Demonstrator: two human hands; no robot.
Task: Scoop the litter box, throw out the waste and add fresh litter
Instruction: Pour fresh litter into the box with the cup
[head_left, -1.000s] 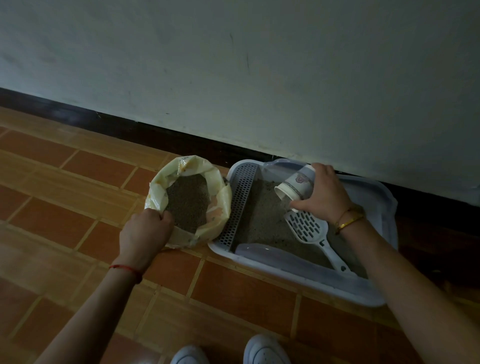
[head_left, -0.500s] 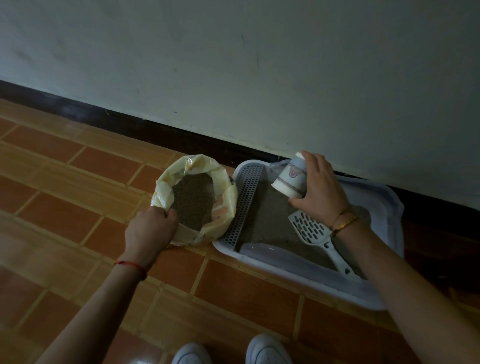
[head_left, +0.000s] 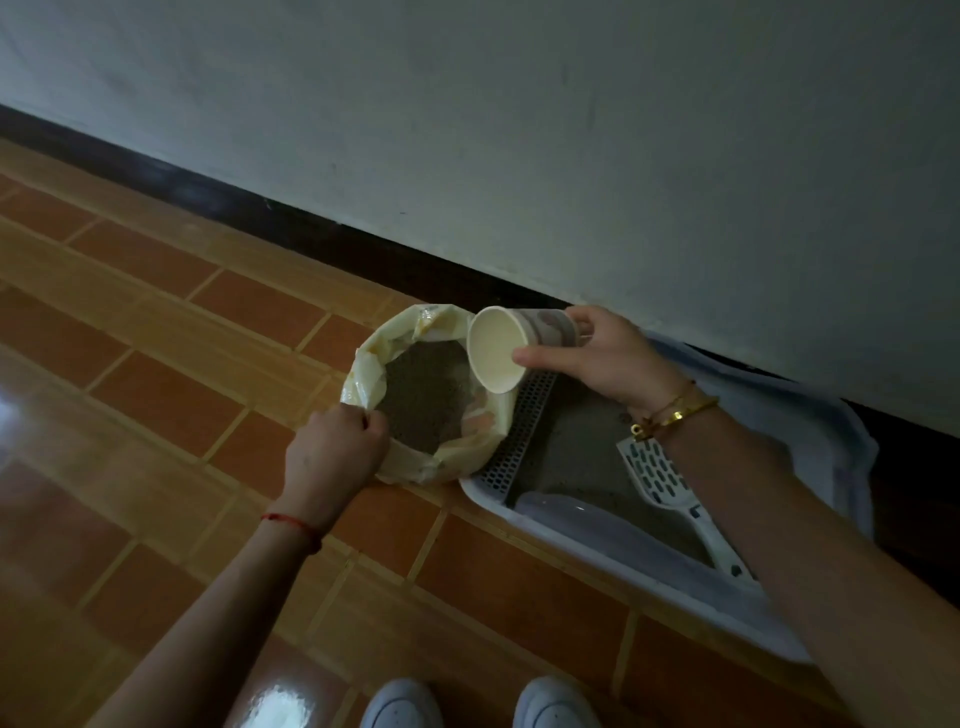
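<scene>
Item one: we are gripping the near rim of the litter bag (head_left: 366, 364) with our left hand (head_left: 332, 447), fingers curled over its edge.

Item two: our right hand (head_left: 608, 358) is holding a paper cup (head_left: 498, 348) on its side above the bag's right rim. The mouth is facing us and looking empty.

Item three: the litter box (head_left: 623, 558) is sitting along the wall (head_left: 519, 130), touching the bag, with the scoop (head_left: 660, 478) lying inside on grey litter.
</scene>
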